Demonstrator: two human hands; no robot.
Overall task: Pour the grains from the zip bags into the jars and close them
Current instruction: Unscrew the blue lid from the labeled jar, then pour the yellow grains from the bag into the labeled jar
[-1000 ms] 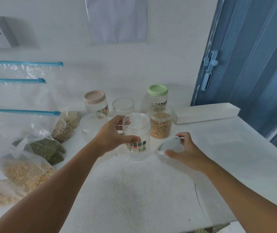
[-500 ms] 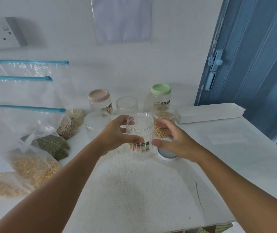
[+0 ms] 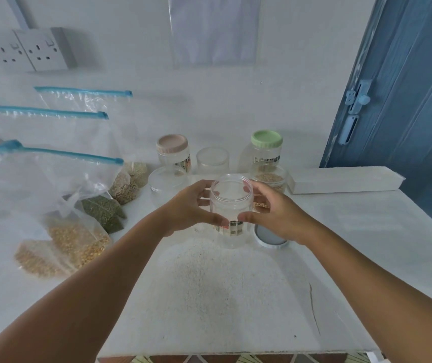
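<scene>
Both hands are wrapped around one open clear jar (image 3: 232, 205), which stands upright on the white bench (image 3: 366, 231): the left hand (image 3: 191, 208) grips its left side and the right hand (image 3: 275, 213) its right side, with the thumbs laid on the near wall just above a printed label. No lid is seen on this jar, and no grains can be made out inside it. A pale round lid (image 3: 270, 235) lies flat on the bench just right of the jar, partly covered by the right hand. Behind the jar, a lidless jar holding tan grains (image 3: 270, 179) is seen, and behind that a jar with a green lid (image 3: 266, 150). Further left from there stand an empty clear jar (image 3: 212, 161) and a jar with a pink lid (image 3: 173, 153), with another clear jar (image 3: 166, 183) in front of the latter. Well left of the held jar, several zip bags (image 3: 52, 174) with blue seals are stacked (green, tan and yellow grains are gathered in their lower corners). A long white box (image 3: 346, 179) lies to the jar's right, against a blue door (image 3: 406, 87).
</scene>
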